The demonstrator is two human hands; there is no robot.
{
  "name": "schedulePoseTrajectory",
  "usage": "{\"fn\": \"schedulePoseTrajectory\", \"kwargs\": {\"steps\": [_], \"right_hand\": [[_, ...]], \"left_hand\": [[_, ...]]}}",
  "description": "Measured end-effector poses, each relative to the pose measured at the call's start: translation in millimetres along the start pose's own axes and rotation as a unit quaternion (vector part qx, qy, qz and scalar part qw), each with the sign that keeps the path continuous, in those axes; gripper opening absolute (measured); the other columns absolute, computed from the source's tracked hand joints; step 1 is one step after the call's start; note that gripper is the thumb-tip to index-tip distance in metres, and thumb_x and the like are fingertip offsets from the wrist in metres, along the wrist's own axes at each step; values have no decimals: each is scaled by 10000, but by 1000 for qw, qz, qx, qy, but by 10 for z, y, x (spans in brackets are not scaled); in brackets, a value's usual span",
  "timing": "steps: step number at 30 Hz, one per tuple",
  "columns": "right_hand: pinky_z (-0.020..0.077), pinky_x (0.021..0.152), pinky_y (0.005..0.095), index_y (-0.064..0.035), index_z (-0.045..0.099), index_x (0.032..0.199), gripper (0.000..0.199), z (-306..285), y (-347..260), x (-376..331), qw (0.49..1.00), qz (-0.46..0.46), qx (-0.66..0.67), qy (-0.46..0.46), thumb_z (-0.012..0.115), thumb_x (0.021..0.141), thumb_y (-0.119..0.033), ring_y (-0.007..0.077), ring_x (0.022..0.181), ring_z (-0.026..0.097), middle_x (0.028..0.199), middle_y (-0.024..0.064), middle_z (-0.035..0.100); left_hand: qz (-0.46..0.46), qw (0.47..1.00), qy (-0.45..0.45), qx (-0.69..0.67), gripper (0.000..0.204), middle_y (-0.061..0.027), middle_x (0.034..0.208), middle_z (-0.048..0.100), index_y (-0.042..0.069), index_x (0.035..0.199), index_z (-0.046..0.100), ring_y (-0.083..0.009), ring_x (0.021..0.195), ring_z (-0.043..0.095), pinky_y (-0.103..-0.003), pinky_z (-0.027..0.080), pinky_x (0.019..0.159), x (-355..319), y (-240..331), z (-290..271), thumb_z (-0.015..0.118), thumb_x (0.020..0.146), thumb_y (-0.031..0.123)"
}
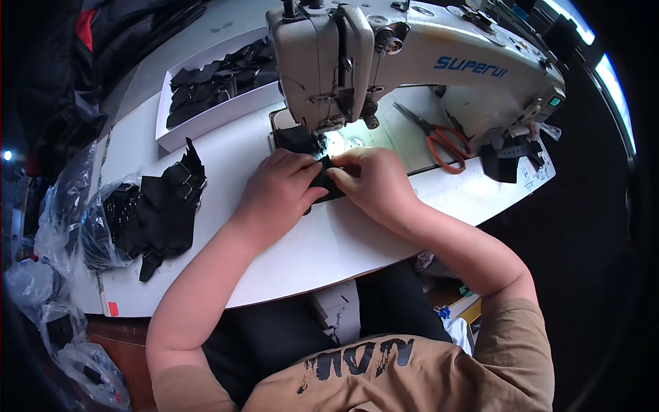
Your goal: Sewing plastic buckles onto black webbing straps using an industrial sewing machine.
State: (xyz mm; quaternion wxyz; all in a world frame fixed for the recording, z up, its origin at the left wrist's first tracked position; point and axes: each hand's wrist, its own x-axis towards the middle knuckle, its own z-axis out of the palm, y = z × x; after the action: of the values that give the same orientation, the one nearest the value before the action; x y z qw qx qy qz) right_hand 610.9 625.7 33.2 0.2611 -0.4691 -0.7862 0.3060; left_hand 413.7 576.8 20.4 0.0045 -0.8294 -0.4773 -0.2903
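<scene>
Both my hands meet just in front of the needle area of a white sewing machine (412, 51). Between them is a small piece of black fabric (321, 180). My left hand (278, 189) presses on its left side, fingers bent together over it. My right hand (374, 180) pinches its upper right edge between thumb and forefinger. Another black fabric piece (296, 139) lies on the machine bed at the needle, under the lamp's bright light. The fingertips hide part of the held piece.
A white box (220, 113) of black strap pieces stands behind left. Black pieces with metal buckles (171, 206) lie at the left beside clear plastic bags (103, 226). Orange-handled scissors (446, 145) rest under the machine arm. Black scraps (500, 163) lie at the table's right end.
</scene>
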Motion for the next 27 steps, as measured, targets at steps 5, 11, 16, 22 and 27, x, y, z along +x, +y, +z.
{"fn": "schedulePoseTrajectory", "kwargs": {"steps": [5,11,16,22,27], "right_hand": [[552,719,308,16,750,1015,193,16,-3,4,1000,-6,14,13,721,880,-120,198,746,719,851,167,743],[538,675,350,11,744,1037,219,56,-37,-77,996,-74,-35,44,724,852,-106,266,723,698,843,169,709],[527,651,392,-25,746,1031,210,120,44,-146,986,-137,-58,75,715,836,-95,331,729,674,854,160,679],[527,656,416,-29,742,1023,196,138,-3,-166,977,-149,-139,62,697,845,-97,359,747,666,877,163,678],[539,668,393,-12,745,1001,184,92,38,-79,988,-116,-64,77,692,861,-119,336,734,681,849,168,695]], "left_hand": [[9,1000,-17,-1,372,-81,1140,642,4,1115,679,-308,1054,585,-414,502,937,7,-14,-10,788,780,122],[0,999,-45,19,385,-63,1174,614,40,1136,672,-301,1088,564,-424,456,972,46,37,-60,786,785,151],[1,998,-57,39,389,-61,1163,625,63,1123,678,-291,1094,572,-423,451,975,58,30,-70,799,774,185],[-23,999,-15,-18,366,-83,1107,656,52,1092,689,-301,1078,591,-420,464,987,41,-39,-43,807,767,175],[8,999,-19,-29,344,-87,1120,656,31,1054,696,-301,1065,598,-413,485,969,38,-69,-49,815,762,169]]}}
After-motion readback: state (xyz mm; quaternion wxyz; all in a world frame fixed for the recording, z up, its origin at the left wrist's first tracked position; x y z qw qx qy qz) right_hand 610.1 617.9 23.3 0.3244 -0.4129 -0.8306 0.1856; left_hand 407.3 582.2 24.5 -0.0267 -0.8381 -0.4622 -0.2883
